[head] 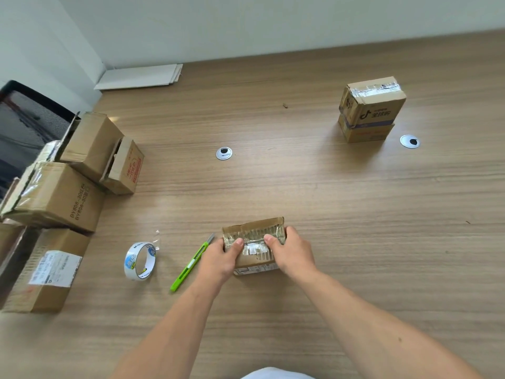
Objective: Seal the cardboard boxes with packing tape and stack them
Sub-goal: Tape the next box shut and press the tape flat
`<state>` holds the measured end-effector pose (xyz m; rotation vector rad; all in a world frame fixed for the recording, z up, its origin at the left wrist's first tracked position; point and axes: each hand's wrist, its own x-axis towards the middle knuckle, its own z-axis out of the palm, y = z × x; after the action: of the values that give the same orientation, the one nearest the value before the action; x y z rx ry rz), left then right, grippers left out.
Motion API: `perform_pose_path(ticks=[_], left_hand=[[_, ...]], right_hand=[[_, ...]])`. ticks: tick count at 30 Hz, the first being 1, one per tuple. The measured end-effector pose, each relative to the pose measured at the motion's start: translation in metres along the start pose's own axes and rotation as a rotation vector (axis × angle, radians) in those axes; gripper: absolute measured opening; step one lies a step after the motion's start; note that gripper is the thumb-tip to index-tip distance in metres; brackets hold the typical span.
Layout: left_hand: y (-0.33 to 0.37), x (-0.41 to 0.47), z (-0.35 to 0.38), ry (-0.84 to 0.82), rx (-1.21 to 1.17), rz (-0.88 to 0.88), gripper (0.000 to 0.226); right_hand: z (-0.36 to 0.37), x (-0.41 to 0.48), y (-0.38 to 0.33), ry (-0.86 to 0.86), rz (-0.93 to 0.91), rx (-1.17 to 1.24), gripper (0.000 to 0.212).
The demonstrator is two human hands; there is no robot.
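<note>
A small cardboard box (pixel 255 236) with old tape on its top sits on the wooden table (pixel 300 187) in front of me. My left hand (pixel 218 255) grips its left side, thumb on the top. My right hand (pixel 289 250) grips its right side, thumb pressing the top flap. A roll of clear packing tape (pixel 140 260) stands on edge to the left. Between the roll and the box lies a green utility knife (pixel 191 265). At the far right, a taped box (pixel 373 101) sits stacked on another box (pixel 366 132).
Several open or unsealed cardboard boxes (pixel 54 195) crowd the table's left edge, one with a white label (pixel 54 269). Flat white sheets (pixel 142 76) lie at the far left corner. Two round cable grommets (pixel 224 153) are set in the tabletop. A mesh chair (pixel 27 119) stands beyond the left edge.
</note>
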<state>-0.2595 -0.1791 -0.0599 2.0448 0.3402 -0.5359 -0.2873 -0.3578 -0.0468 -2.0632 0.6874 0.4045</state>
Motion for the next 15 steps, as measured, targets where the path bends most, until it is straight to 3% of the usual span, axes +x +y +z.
perform_pose_path(ticks=[2,4,10,15], left_hand=[[0.001,-0.001,-0.004,-0.046,-0.076,-0.033,0.038],[0.001,0.001,-0.008,-0.101,-0.154,-0.069,0.028],[0.006,-0.002,-0.017,-0.239,-0.320,-0.161,0.021],[0.006,-0.004,-0.024,-0.259,-0.381,-0.206,0.025]], right_hand=[[-0.005,0.003,0.005,-0.011,-0.036,-0.009,0.030],[-0.011,0.003,0.007,-0.010,-0.059,-0.005,0.033],[-0.020,0.005,0.013,-0.079,-0.086,0.045,0.036],[-0.025,0.010,0.020,-0.139,-0.028,0.176,0.045]])
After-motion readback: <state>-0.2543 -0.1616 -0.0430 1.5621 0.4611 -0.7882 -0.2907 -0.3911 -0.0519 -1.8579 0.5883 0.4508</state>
